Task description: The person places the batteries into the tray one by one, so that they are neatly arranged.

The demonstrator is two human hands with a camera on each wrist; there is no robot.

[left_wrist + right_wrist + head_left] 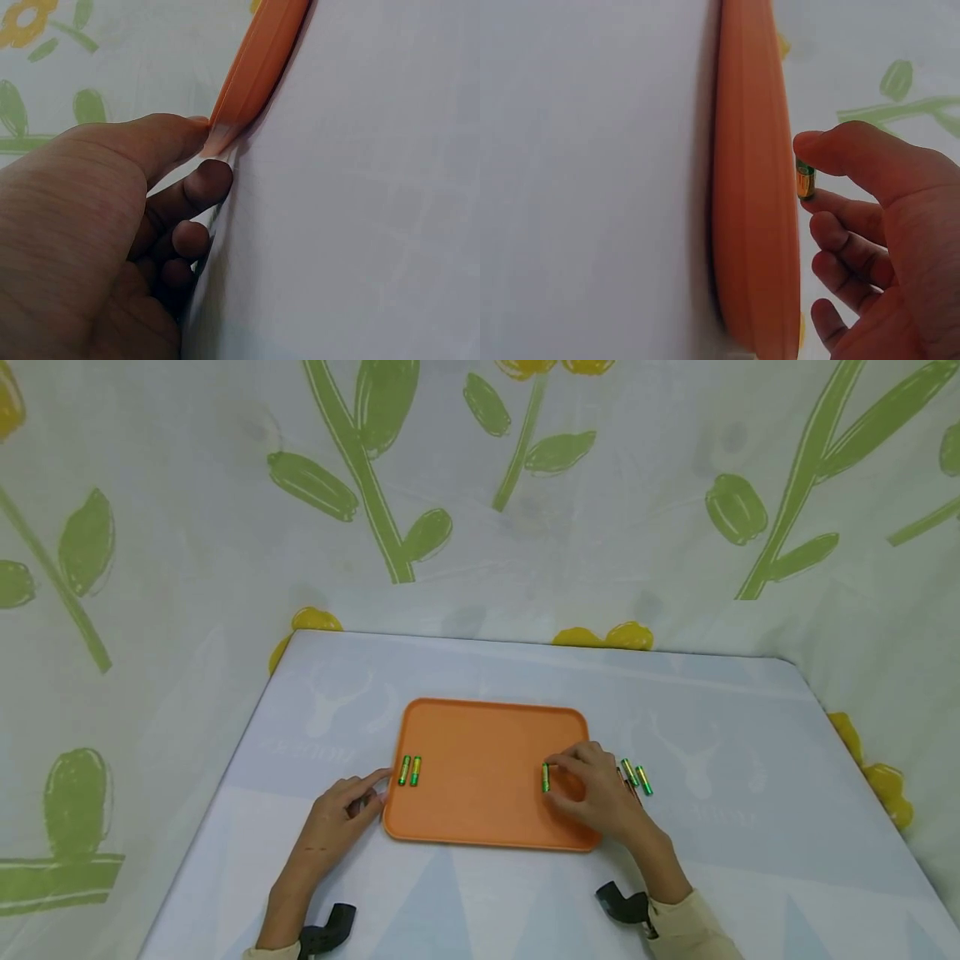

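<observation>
An orange tray (480, 810) lies on the table. Between the thumb and index finger of my right hand (596, 789), a green and gold battery (546, 778) is pinched over the tray's right part; the right wrist view shows this battery (805, 180) beside the tray wall (754, 187). Two similar batteries, one (404, 771) beside the other (416, 771), lie parallel near the tray's left edge. My left hand (337, 822) touches that left edge with its fingertips, and in the left wrist view the thumb (172, 142) meets the rim (251, 82).
To the right of the tray, several batteries lie on the table, among them a green one (644, 781); my right hand partly hides this group. The patterned white cloth covers the table (750, 843). Behind it hangs a curtain (637, 552) printed with plants.
</observation>
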